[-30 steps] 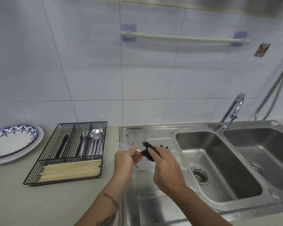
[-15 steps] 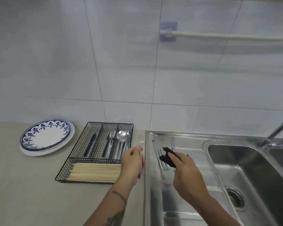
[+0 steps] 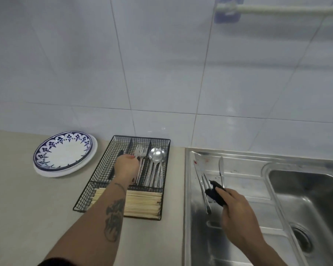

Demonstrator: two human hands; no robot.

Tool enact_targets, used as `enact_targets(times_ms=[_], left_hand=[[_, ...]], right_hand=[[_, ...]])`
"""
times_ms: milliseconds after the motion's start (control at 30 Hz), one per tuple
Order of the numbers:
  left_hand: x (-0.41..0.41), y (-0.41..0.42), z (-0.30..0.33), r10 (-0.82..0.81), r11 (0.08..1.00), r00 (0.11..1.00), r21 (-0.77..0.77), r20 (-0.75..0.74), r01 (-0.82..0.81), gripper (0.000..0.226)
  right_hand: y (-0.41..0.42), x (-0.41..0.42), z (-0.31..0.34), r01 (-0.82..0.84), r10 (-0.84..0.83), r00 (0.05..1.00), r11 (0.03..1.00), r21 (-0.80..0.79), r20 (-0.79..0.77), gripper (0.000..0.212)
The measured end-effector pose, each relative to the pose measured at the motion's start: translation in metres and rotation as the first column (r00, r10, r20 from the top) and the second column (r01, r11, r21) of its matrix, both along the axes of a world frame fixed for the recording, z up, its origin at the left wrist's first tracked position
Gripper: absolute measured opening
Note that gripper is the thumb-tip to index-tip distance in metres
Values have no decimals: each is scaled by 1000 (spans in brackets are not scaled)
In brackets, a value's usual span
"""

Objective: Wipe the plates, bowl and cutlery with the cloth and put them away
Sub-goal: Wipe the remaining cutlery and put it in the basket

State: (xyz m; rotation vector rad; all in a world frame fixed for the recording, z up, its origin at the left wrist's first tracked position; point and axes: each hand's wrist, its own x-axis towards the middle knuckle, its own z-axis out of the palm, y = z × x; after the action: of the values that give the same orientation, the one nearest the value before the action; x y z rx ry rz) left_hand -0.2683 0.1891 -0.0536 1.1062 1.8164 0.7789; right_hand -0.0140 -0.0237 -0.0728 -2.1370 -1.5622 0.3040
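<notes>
1. Pale blue-white wall tiles fill the background, and a beige surface [image 3: 27, 208] is seen below them, with a steel sink unit [image 3: 258, 237] set into it.
2. On the surface, left of the sink unit, a black wire cutlery tray [image 3: 166, 169] is placed, and all other places are given from this tray.
3. Left of the tray, two stacked plates [image 3: 63, 153] are seen, the upper one with a dark blue patterned rim.
4. In the tray's far compartments, forks [image 3: 140, 152] are laid in the middle one and spoons [image 3: 157, 156] in the right one; a dark item is partly hidden in the left one.
5. The tray's near compartment is filled with pale chopsticks [image 3: 142, 204].
6. The left hand [image 3: 126, 167] is reached into the tray over the fork compartment; its fingers are curled at a fork handle, though the hold itself is largely hidden, so the state of its grip cannot be told.
7. Right of the tray, on the sink unit's draining board, a knife [image 3: 221, 169] and other cutlery [image 3: 205, 189] are left lying, with red smears nearby.
8. The right hand [image 3: 236, 214] is held over this cutlery, and a dark cloth [image 3: 215, 193] is pinched in its grip, the cloth touching the cutlery.
9. A white rail [image 3: 277, 8] is fixed on the wall, above and right of the tray.
</notes>
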Motion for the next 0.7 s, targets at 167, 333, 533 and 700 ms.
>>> enact_targets(times_ms=[167,333,533,700], left_hand=[[-2,2,-11,-265,963,900,-55,-346,262,42],[29,-22,-10,-208,908,807,197,-553,369,38],[126,-85,-31,-486,761,706,149,-515,632,18],[174,-116,-61,-458,749,483,-31,-746,662,39]], right_hand=[[-3,17,-10,78,-79,997,997,9,21,55],[-15,35,-19,172,-172,985,985,13,-22,53],[-25,47,-35,219,-217,972,976,10,-85,53],[-39,54,-41,209,-204,971,977,27,-124,54]])
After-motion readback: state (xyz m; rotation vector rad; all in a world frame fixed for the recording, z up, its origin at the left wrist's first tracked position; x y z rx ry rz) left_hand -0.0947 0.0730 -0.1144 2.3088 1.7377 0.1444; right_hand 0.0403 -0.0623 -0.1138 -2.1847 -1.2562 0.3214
